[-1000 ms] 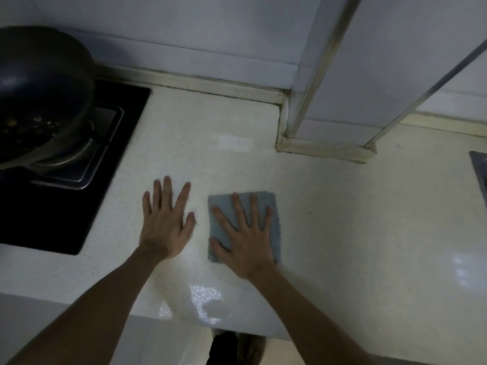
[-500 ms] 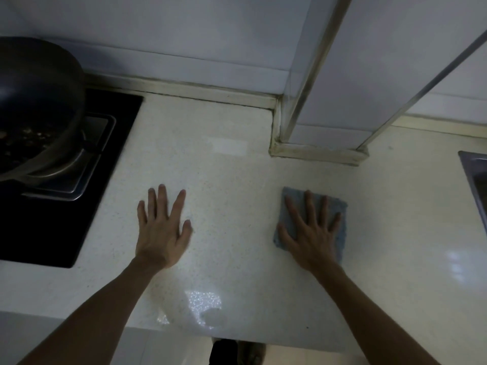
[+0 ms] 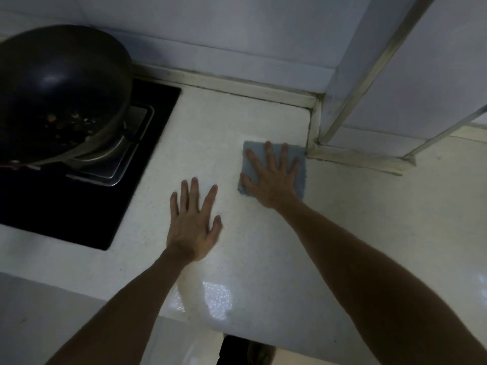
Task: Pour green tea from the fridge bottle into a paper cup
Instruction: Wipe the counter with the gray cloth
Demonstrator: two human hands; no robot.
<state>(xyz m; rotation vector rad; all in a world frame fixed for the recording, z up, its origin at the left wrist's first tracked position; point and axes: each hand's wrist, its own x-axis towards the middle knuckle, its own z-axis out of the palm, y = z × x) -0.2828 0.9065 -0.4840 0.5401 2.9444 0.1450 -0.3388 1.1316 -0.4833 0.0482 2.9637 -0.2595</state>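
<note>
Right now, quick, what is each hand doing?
Left hand: open, flat on the counter, holding nothing.
Right hand: open, fingers spread, pressing the blue cloth.

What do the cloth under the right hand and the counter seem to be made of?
Cloth: grey-blue, nubby, fuzzy-edged, probably microfibre. Counter: pale, finely speckled, glossy where light reflects near the front edge, likely polished stone or composite. The right hand presses flat on the cloth.

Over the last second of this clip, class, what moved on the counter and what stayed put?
The right hand, pressed flat on the cloth, slid it right, then back towards the wall corner. The left hand stayed flat on the counter; the pan did not move. Nothing was picked up or released.
</note>
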